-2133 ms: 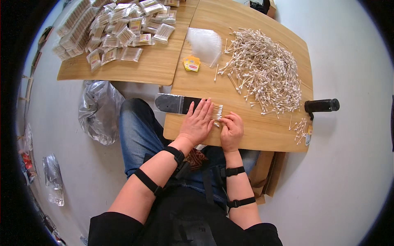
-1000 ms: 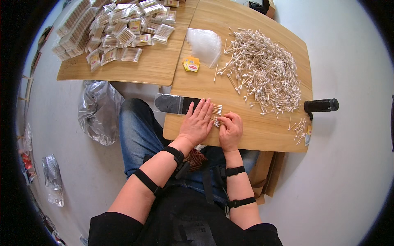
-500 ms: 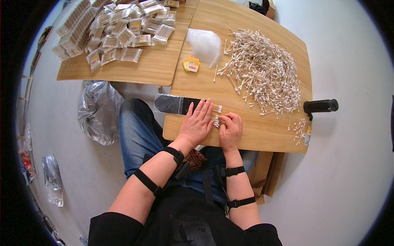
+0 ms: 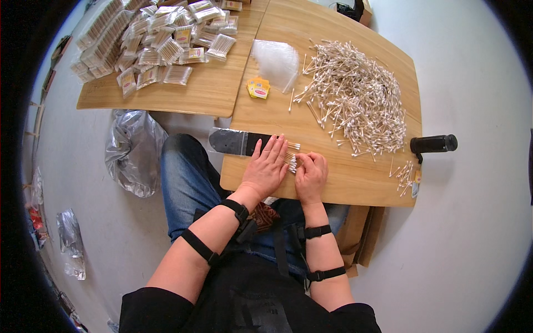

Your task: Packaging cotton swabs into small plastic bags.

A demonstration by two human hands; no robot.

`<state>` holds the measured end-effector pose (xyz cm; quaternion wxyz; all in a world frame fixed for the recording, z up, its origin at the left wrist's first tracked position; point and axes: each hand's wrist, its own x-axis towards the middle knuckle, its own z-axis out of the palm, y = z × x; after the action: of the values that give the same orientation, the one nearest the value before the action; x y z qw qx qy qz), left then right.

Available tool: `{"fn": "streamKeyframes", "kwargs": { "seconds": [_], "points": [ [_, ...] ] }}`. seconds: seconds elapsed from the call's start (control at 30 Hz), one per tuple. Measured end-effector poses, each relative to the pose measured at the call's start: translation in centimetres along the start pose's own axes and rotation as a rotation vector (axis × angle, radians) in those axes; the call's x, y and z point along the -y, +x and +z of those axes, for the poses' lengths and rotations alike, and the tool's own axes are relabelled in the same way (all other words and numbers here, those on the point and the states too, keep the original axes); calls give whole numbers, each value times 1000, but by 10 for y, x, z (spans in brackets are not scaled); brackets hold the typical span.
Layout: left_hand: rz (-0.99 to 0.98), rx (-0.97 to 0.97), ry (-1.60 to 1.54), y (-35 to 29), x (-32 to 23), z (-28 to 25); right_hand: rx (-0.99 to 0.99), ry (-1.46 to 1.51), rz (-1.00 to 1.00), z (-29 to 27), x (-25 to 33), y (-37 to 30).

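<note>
**Between the hands: a swab row (image 4: 292,163) at the right end of the black strip (image 4: 228,141)**

The black strip, partly in clear film, lies on the table (image 4: 355,186). Just right of it, the swab row's white tips poke out from beneath the left hand (image 4: 267,166), which lies flat over row and strip, its fingers straight and gripping nothing. The swabs' long axis runs left to right, roughly in line with the strip's. The right hand (image 4: 311,176) is nearer to the tips; the row lies directly left of its fingers, which are curled with thumb and forefinger at the tips. Whether they pinch a swab I cannot tell.

Beyond the strip are yellow cards (image 4: 258,87) bearing a red mark, then clear bags (image 4: 275,62). Beyond it to the left, some swab packets (image 4: 177,34) show yellow labels; their print is too small to read. A loose swab pile (image 4: 361,100) sits beyond it to the right.
</note>
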<state>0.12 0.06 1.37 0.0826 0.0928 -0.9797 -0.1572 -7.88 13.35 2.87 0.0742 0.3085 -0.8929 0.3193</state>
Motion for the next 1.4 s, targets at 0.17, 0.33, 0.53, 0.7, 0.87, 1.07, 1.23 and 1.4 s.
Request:
{"fn": "streamKeyframes", "kwargs": {
  "seconds": [0.17,0.33,0.53,0.7,0.87,1.07,1.23,1.4],
  "points": [
    [5,-13,-8,0,0,0,-47,-5,-6,2,2,1],
    [10,-10,5,0,0,-2,-30,-52,5,3,3,2],
    [3,-30,-19,0,2,3,31,44,15,4,-7,5],
    [20,-68,2,0,0,5,124,44,-188,-2,-18,32],
    [-7,-54,-1,-1,0,4,127,53,-138,-7,-34,47],
    [8,-35,6,0,1,3,88,-5,-251,-8,-17,31],
    [1,-74,-20,-1,2,7,92,142,-141,-4,-14,46],
    [20,-62,7,0,1,6,154,219,-158,2,-16,45]
  ]
}}
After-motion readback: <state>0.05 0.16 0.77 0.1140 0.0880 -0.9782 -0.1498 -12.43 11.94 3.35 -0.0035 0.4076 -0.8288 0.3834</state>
